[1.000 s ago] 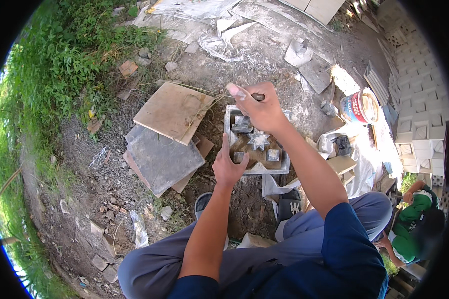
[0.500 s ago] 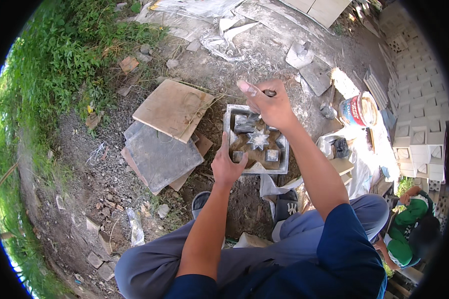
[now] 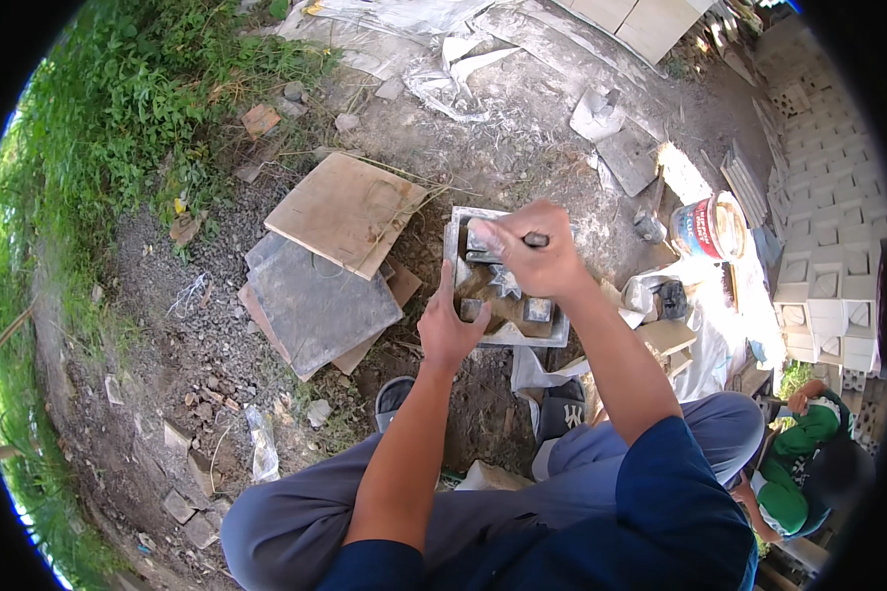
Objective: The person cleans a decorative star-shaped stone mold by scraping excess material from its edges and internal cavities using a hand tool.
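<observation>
While my left hand (image 3: 446, 330) spreads against the square grey mould (image 3: 527, 342) on the ground (image 3: 483, 414) and my right hand (image 3: 544, 251) grips a dark handle (image 3: 536, 239) above it, I judge work underway, the remainder unclear.

The left hand (image 3: 445, 330) lies along the left edge of the mould (image 3: 534, 341), thumb by its near left corner; the right hand (image 3: 552, 258) grips a handle (image 3: 536, 239) above the far half. A star (image 3: 506, 285) sits mid-mould, a block (image 3: 538, 310) by the near right corner. Boards (image 3: 327, 305) lie beyond the left edge, a tub (image 3: 698, 229) beyond the right
</observation>
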The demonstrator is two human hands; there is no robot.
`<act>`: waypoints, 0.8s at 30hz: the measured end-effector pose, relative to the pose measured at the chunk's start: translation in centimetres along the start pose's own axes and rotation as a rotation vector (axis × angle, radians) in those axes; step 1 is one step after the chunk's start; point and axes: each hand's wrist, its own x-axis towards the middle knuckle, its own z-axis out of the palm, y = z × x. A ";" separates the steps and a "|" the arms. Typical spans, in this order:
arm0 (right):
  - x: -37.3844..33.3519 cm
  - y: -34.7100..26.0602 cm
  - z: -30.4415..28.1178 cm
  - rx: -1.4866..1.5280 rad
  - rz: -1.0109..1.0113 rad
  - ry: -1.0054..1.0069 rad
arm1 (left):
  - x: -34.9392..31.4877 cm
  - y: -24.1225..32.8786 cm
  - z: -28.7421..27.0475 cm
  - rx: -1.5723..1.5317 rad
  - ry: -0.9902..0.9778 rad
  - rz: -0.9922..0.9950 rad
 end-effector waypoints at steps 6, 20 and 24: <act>-0.2 -1.2 -0.4 -0.028 -0.101 -0.043 | 0.2 0.3 -0.2 -0.002 -0.011 -0.002; 0.0 -0.3 0.6 0.030 -0.201 -0.074 | 0.0 0.1 -0.3 0.041 -0.013 -0.016; 0.7 0.5 -0.3 -0.043 0.049 -0.054 | -0.1 0.4 -0.6 0.009 -0.050 -0.045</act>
